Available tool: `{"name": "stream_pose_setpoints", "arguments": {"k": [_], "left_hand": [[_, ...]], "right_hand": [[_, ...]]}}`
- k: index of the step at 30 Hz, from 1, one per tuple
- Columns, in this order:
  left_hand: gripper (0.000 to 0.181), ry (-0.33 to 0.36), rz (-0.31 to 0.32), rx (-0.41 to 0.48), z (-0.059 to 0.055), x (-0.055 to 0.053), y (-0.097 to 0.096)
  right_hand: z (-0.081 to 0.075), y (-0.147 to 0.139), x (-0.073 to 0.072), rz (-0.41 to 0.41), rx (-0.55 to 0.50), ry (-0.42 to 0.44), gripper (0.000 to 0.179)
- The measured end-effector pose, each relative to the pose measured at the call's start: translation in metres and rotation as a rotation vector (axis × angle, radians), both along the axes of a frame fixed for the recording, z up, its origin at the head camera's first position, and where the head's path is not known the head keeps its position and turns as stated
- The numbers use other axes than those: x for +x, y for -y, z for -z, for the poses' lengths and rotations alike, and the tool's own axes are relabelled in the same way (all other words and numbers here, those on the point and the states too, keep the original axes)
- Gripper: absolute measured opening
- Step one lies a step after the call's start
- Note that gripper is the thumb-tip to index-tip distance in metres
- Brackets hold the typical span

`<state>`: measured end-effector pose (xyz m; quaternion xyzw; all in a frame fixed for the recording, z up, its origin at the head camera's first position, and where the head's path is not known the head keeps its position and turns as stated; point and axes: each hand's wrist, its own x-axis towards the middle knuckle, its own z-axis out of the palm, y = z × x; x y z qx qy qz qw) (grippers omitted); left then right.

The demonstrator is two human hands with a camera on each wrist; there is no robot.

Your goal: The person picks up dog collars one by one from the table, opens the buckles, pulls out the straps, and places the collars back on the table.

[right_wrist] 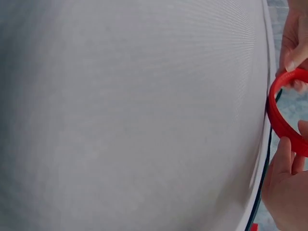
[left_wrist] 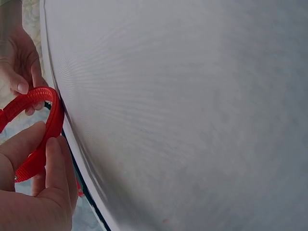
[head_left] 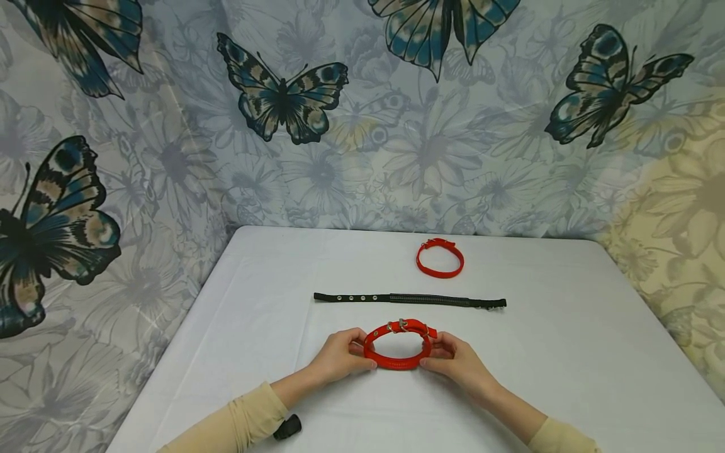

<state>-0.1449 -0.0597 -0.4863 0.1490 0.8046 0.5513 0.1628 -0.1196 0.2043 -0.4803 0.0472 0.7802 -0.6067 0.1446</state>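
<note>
A red buckled collar (head_left: 398,363) forms a closed loop between the two hands, its metal buckle on the far side in the head view. The left hand (head_left: 338,358) pinches its left side between thumb and fingers. On the opposite side the right hand (head_left: 461,365) pinches the band, close to the strap's free end. In the left wrist view the red collar (left_wrist: 57,113) curves between the fingertips of both hands. The right wrist view has part of the collar (right_wrist: 279,118) at its right edge, held from two sides.
Beyond the hands a black collar (head_left: 419,299) lies stretched out straight on the white table (head_left: 255,264). Farther back sits another red collar (head_left: 440,273), closed into a loop. A small black object (head_left: 287,427) lies beside the left sleeve. Butterfly-patterned cloth hangs behind the table.
</note>
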Motion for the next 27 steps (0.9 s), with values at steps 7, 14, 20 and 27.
{"name": "stream_pose_setpoints", "arguments": {"k": [7,14,20,27], "left_hand": [[0.025,-0.004,-0.002,0.014,-0.001,0.001,-0.001],[0.025,-0.012,0.006,0.014,0.0,0.0,0.001],[0.026,-0.088,0.011,-0.011,-0.003,-0.002,0.006],[0.027,-0.112,0.001,0.022,-0.011,-0.003,0.01]], "right_hand": [[-0.005,0.0,0.001,0.025,0.001,-0.008,0.042],[-0.005,0.001,0.0,0.038,0.0,-0.006,0.041],[-0.004,0.002,-0.001,0.049,0.013,-0.007,0.04],[-0.004,0.002,0.0,0.054,0.027,-0.013,0.04]]}}
